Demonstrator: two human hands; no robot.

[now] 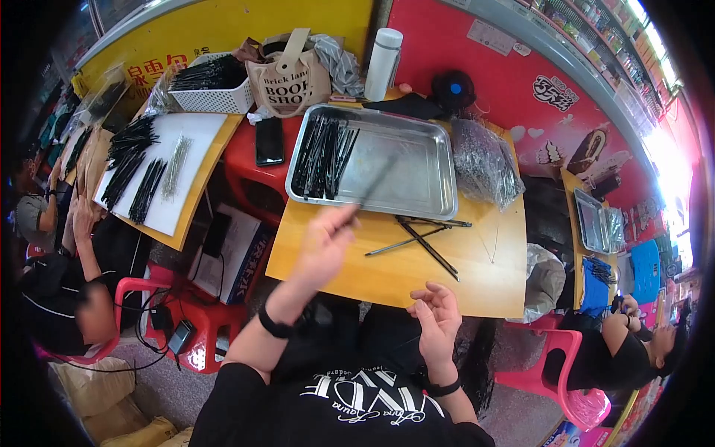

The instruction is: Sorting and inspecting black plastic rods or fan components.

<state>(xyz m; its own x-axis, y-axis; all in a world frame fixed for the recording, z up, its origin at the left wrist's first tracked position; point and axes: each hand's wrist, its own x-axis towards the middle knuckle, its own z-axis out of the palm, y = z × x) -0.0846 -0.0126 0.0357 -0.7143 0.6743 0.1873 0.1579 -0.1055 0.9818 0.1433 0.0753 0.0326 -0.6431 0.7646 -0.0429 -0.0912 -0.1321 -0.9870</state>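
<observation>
Clock directions are read from the middle of my view. At 11 o'clock, a bunch of thin black strips [320, 153] lies side by side at the left end of a shallow metal tray [417, 164]. At 8 o'clock, just off centre, the left hand [324, 246] appears to pinch one black strip [377, 183] between thumb and fingers; its free end points to 1 o'clock, over the tray. I judge this strip light, fairly stiff and perhaps smooth enough to slip or roll; a pinch near one end should guide it, one nearer the middle should steady it. Between 3 and 4 o'clock, loose black strips [424, 246] cross on the wooden table [313, 261]. At 5 o'clock, the right hand [437, 320] is half curled, its fingers loosely spread, and I see nothing in it. At 3 o'clock lies a hair-thin wire [493, 242], barely legible to me. At 2 o'clock, a crinkled clear bag [485, 160] obscures its contents. Motion blurs the held strip, and the fingers hide its near end, so I cannot fix the exact contact.
</observation>
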